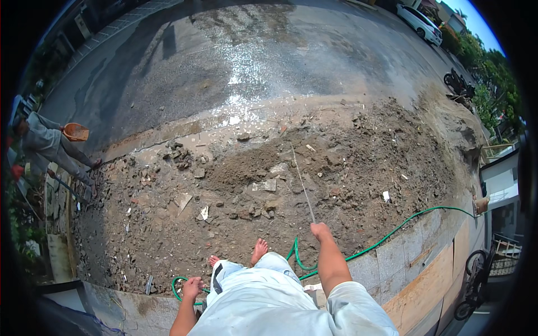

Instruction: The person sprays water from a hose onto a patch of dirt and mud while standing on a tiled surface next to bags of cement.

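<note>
My right hand (320,232) is closed at the near end of a thin water jet (303,185), which streams forward onto the dirt. The green garden hose (399,229) loops close by that hand; its outlet is hidden in my fist. Lower left, my left hand (193,287) hangs with curled fingers beside a loop of the same hose, and I cannot tell whether it grips the hose. My bare feet (259,251) stand on muddy soil (159,243) strewn with stones and broken tile.
At the left a person (54,143) holds an orange scoop-shaped container (75,132) and a long handle. Wet asphalt (189,84) lies beyond a concrete edge strip (176,132). Tiled paving (391,260) and wooden boards (420,281) border the right. A bicycle (475,285) and a white car (420,24) stand farther off.
</note>
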The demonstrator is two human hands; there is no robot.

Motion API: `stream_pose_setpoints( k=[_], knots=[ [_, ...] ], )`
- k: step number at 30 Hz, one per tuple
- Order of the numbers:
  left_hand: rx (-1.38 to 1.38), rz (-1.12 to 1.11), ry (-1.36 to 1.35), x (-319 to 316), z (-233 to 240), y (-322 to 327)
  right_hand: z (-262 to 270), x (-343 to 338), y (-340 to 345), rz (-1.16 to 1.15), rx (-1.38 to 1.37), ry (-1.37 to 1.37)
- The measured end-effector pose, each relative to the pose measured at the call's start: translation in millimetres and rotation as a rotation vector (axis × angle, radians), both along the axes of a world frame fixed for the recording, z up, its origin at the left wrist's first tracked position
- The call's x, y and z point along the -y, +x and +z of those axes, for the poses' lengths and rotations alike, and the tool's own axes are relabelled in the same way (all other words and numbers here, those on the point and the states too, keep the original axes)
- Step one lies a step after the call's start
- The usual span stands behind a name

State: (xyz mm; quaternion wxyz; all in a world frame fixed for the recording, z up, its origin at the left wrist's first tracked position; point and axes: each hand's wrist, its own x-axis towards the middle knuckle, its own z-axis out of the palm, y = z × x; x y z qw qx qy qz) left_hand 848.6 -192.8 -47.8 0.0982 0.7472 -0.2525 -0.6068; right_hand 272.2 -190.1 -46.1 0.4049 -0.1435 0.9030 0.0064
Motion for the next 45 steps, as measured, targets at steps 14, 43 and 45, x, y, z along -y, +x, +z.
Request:
stream_pose_setpoints(
  k=[14,43,45],
  knots=[
    [-0.005,0.009,0.004,-3,-7,1,-24,6,9,0.142,0.03,0.025],
    [0.029,0.028,-0.007,7,16,-12,6,30,37,0.198,0.087,0.115],
    [0.034,0.031,-0.008,6,13,-11,8,33,40,0.237,0.085,0.134]
  ],
)
